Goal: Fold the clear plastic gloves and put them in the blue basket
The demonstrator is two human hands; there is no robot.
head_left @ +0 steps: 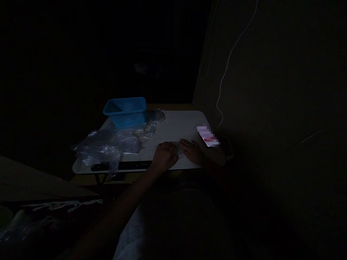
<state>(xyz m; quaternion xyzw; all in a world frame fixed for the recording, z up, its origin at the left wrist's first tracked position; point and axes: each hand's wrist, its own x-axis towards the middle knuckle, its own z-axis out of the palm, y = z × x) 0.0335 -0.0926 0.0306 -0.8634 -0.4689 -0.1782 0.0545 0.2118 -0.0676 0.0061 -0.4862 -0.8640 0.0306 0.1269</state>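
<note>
In the dim head view, my left hand (165,156) is on the white table, its fingers curled down over a small clear plastic bag (179,148). My right hand (193,152) lies beside it with fingers stretched out, the tips touching the plastic. Most of that thin bag is hidden under my hands. To the left spreads a loose heap of crumpled clear plastic bags (108,144), some hanging over the table's front edge. Behind the heap stands a blue plastic basin (126,113).
The small white table (179,121) has rounded corners and a dark slot along its front edge. A phone with a lit screen (207,135) lies at its right. A white cable (230,54) hangs down the wall. More plastic (21,227) shows at lower left.
</note>
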